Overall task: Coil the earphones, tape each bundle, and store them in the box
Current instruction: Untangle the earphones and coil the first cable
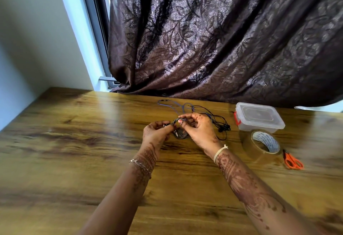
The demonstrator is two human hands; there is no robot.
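Both hands grip a coiled earphone bundle just above the bench.

The curled fingers [168, 126] of the left hand [156, 134] pinch one side of the dark coiled earphone bundle [181, 134], and the right hand [200, 130] pinches its twisted upper strand between thumb and fingertips, so the bundle hangs between the two hands over the middle of the wooden bench [74, 141]. Just behind the hands a loose blue-purple earphone cable [173, 107] lies on the bench, and a thin black earphone cable [221, 123] sprawls to the right of it. Further right stands a clear plastic box [259, 118] with its lid on and a red clasp. A roll of brownish clear tape [264, 145] sits right in front of it, with small orange-handled scissors [293, 161] just beside the roll. A dark brown leaf-patterned curtain [213, 39] hangs behind the bench.
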